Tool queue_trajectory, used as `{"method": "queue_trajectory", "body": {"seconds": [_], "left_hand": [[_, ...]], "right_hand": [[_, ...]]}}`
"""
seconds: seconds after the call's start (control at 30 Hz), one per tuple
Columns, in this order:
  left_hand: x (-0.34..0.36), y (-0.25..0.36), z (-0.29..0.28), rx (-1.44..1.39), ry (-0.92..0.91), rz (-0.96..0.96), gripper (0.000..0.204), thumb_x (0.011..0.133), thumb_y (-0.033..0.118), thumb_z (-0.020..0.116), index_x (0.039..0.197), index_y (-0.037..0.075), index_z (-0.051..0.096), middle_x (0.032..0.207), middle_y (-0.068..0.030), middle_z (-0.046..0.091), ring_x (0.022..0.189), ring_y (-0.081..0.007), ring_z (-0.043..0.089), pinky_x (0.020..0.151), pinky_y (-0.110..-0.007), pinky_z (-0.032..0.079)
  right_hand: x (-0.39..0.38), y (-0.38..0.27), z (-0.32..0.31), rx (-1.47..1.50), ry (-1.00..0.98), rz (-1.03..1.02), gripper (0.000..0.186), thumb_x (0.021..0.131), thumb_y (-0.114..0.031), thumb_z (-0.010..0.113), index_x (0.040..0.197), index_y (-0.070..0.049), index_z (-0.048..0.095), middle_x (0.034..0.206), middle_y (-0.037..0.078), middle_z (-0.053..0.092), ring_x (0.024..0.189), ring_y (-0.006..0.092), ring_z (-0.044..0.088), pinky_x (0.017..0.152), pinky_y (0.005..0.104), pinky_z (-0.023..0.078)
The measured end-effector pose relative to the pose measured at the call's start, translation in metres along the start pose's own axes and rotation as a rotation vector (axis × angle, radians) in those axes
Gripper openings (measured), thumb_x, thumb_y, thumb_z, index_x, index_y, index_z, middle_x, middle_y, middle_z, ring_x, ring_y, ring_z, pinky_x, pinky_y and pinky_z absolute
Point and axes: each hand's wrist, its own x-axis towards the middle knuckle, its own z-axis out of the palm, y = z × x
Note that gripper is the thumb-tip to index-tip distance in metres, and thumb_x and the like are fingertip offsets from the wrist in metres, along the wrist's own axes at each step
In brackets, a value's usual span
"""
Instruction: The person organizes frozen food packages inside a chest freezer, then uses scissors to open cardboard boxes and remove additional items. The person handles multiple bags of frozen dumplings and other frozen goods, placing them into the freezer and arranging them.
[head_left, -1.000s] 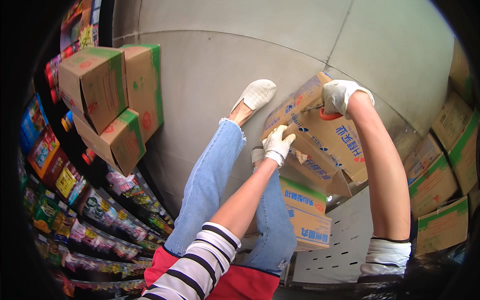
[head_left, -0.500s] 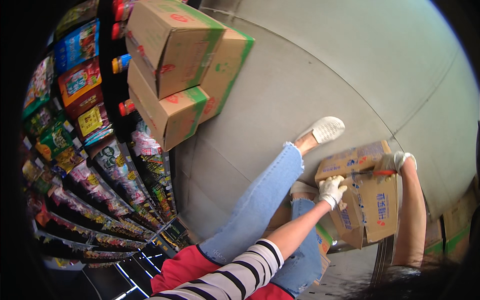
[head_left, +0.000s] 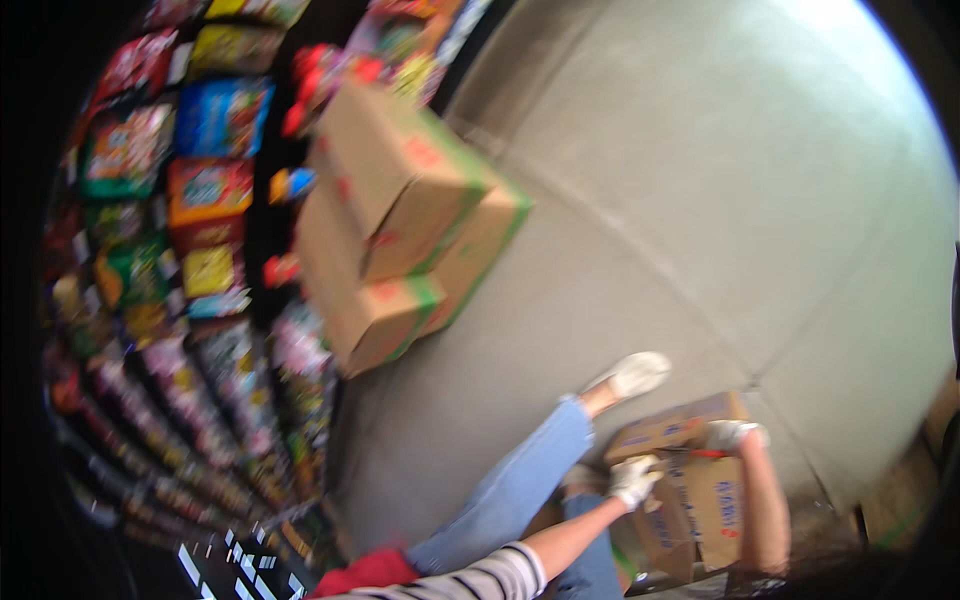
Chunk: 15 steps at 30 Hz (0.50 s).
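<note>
A brown cardboard box [head_left: 712,505] with blue and red print stands beside my legs at the lower right, its top flaps partly raised. My left hand [head_left: 635,482], in a white glove, is closed on the edge of a flap on the box's near left side. On the far right of the box my gloved right hand [head_left: 736,436] is closed around a slim orange-red tool [head_left: 708,454], which looks like a cutter. The tool lies across the top opening. Blur hides its tip and the inside of the box.
Several brown cartons with green edges [head_left: 400,215] are stacked at the upper left, against shelves of colourful snack packets [head_left: 220,115]. My foot in a pale shoe [head_left: 640,375] rests on the grey tiled floor [head_left: 700,220] beyond the box. Another carton [head_left: 900,500] stands at the right edge.
The whole view has shifted, so the box, my hands and the carton stack sit lower in the picture, which is now blurred. Both hands remain at the box in much the same grip.
</note>
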Motion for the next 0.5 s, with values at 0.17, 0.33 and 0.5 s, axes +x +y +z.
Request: {"method": "queue_trajectory", "body": {"seconds": [0.17,0.33,0.5], "left_hand": [[0.012,-0.013,-0.013,0.007,-0.185,0.008,0.035,0.081,0.044,0.063,0.101,0.015,0.065,0.098,-0.0113,0.068,0.092,-0.0306,0.064,0.081,-0.041,0.049],[0.023,-0.017,-0.023,0.052,-0.305,0.029,0.043,0.084,0.039,0.063,0.118,0.012,0.060,0.114,-0.0175,0.063,0.107,-0.0360,0.059,0.092,-0.042,0.045],[0.028,-0.016,-0.025,0.097,-0.350,0.064,0.049,0.085,0.036,0.064,0.126,0.012,0.055,0.122,-0.0182,0.060,0.113,-0.0349,0.057,0.095,-0.041,0.045]], "right_hand": [[-0.038,-0.037,0.045,0.329,0.516,0.191,0.029,0.083,-0.026,0.058,0.108,-0.013,0.064,0.097,0.014,0.068,0.092,0.0304,0.064,0.080,0.0375,0.051],[-0.060,-0.087,0.131,0.515,1.069,0.490,0.030,0.082,-0.015,0.057,0.111,-0.017,0.064,0.095,0.018,0.065,0.090,0.0360,0.063,0.078,0.0437,0.050],[-0.066,-0.093,0.190,0.630,0.982,0.655,0.031,0.082,-0.031,0.059,0.109,-0.018,0.066,0.093,0.017,0.068,0.088,0.0365,0.065,0.077,0.0452,0.051]]}}
